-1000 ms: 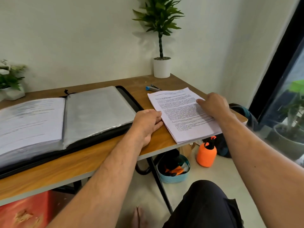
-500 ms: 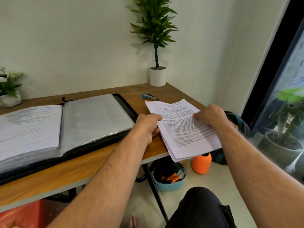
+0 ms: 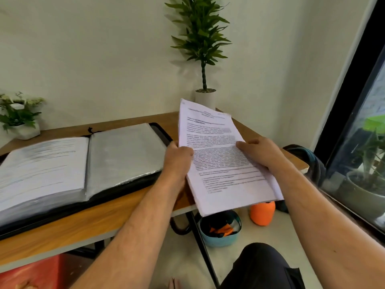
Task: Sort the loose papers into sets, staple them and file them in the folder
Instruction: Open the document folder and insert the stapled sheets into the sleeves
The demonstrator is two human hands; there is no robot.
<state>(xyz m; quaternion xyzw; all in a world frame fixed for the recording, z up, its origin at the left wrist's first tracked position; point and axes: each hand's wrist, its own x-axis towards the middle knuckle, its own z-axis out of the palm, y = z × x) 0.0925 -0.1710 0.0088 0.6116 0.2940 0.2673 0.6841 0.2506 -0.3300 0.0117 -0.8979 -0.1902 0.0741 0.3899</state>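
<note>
White papers (image 3: pixel 220 161) are sitting tilted above the table's (image 3: pixel 62 228) right edge, because you are pinching the stack at both sides, left hand (image 3: pixel 178 158) and right hand (image 3: pixel 260 152), probably to sort it. Your folder (image 3: pixel 125 151) is lying open alongside, ready for filing.
</note>
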